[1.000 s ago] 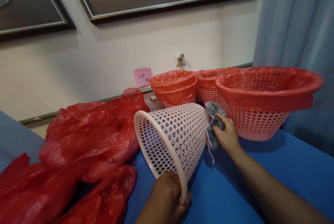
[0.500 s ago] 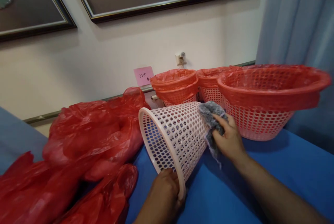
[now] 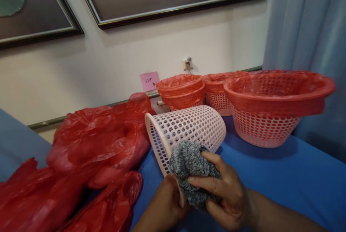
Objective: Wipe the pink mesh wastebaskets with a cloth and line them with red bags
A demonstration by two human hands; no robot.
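A white perforated plastic wastebasket [image 3: 200, 125] lies on its side, its mouth facing left and toward me. My left hand [image 3: 166, 201] grips the near part of its rim, fingers wrapped over the edge. My right hand [image 3: 225, 192] is closed on a grey fuzzy cleaning cloth [image 3: 190, 167], which presses against the basket near the rim, just beside my left hand. The cloth hides part of the rim and the basket's lower side.
Red plastic bags [image 3: 100, 141] lie heaped on the left. Behind stand bag-lined baskets [image 3: 181, 86], with a larger lined basket [image 3: 266, 127] at right on the blue tabletop [image 3: 305, 174]. A pink note [image 3: 149, 81] and a wall socket [image 3: 187, 64] are at the back.
My right hand has brought the cloth from the basket's closed end down and left to near the rim. My left hand keeps its hold on the rim.
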